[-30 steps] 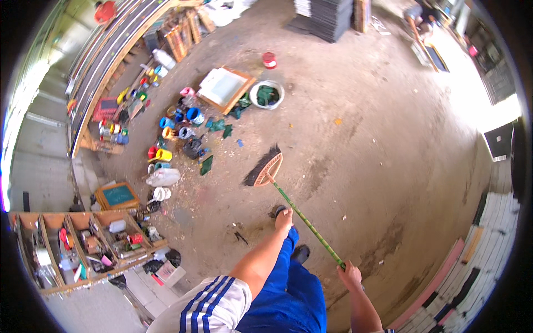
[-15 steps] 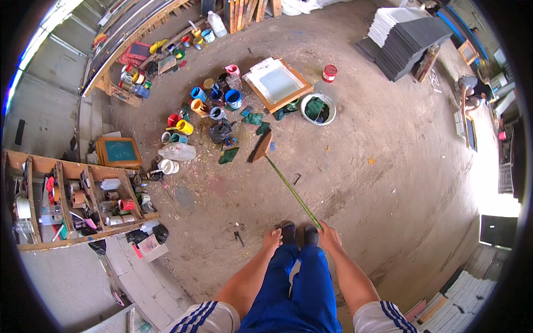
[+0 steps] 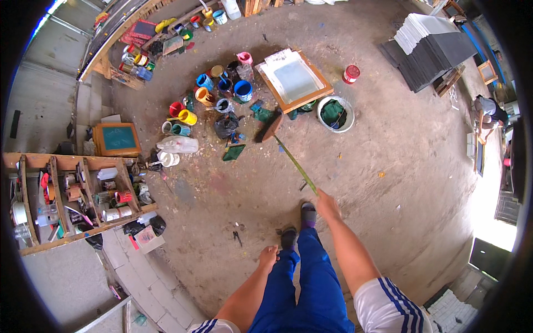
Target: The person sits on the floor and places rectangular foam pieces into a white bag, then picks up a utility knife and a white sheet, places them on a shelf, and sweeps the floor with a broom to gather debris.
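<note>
My right hand point(image 3: 327, 204) is stretched forward, its fingers wrapped round the upper end of a broom's green handle point(image 3: 295, 162). The broom's brown head point(image 3: 272, 127) rests on the floor, beside green scraps and the lower corner of a wood-framed screen point(image 3: 295, 82). My left hand point(image 3: 268, 257) hangs near my left thigh with the fingers curled in, and nothing shows in it. A dark green piece point(image 3: 234, 152) lies on the floor to the left of the broom head.
Open paint pots, among them a blue bucket point(image 3: 243, 90) and a yellow pot point(image 3: 187, 117), crowd the floor ahead left. A white basin point(image 3: 351, 118) holds dark green cloth. Wooden shelving point(image 3: 83, 236) stands left. A stack of dark sheets point(image 3: 438, 58) and a crouching person point(image 3: 488, 114) are far right.
My right hand has moved forward, still gripping the broom. My right foot has stepped ahead of the left. The left hand has dropped slightly lower.
</note>
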`<control>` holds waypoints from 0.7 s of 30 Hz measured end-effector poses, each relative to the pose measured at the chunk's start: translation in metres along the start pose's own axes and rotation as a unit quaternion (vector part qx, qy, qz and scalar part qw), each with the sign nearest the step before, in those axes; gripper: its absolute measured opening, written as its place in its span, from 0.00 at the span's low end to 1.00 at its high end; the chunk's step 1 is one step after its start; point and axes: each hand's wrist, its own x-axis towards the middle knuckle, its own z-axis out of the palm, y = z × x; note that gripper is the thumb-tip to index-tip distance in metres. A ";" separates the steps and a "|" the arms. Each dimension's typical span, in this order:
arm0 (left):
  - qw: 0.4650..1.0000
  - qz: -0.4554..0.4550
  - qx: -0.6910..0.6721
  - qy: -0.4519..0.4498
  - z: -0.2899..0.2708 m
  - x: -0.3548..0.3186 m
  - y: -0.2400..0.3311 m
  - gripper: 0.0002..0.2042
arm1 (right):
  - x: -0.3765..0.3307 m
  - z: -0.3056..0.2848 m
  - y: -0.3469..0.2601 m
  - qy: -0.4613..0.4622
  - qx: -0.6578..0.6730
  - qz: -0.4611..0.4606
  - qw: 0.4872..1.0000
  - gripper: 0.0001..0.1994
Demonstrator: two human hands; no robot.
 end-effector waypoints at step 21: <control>0.945 0.216 0.231 -0.088 -0.067 0.086 0.054 0.23 | -0.057 0.037 -0.048 0.022 -0.087 0.089 0.992 0.23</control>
